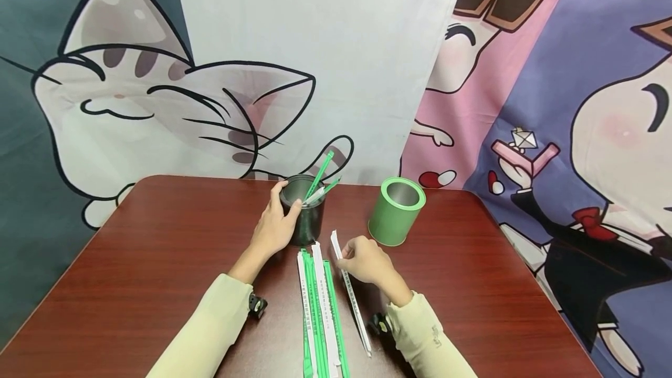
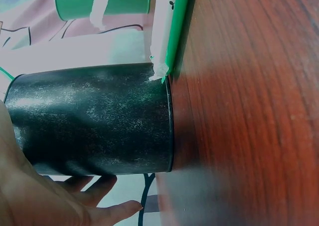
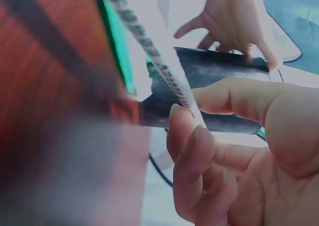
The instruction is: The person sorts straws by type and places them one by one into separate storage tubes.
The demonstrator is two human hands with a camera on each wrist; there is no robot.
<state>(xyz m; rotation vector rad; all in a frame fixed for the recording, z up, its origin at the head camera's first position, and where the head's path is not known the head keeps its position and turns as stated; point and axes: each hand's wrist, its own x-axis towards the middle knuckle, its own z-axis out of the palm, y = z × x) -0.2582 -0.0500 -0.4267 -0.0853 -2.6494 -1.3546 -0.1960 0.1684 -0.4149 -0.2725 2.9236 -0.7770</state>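
Observation:
My left hand (image 1: 274,223) holds a black cylindrical can (image 1: 310,225) near its rim, thumb toward the front and fingers around the far side. Inside the can stand a few straws, including a green one (image 1: 321,172) and a white one (image 1: 314,196). My right hand (image 1: 369,261) pinches a white paper-wrapped straw (image 3: 159,56) between thumb and fingers near its upper end. That straw slants over the table, right of a row of green and white wrapped straws (image 1: 322,308). The row's far ends lie close to the can's base.
A green can (image 1: 394,220) with a light green rim stands upright right of the black one, beyond my right hand. Both cans stand near the far edge of the reddish-brown table (image 1: 173,273). A printed cartoon cloth (image 1: 325,45) hangs behind it.

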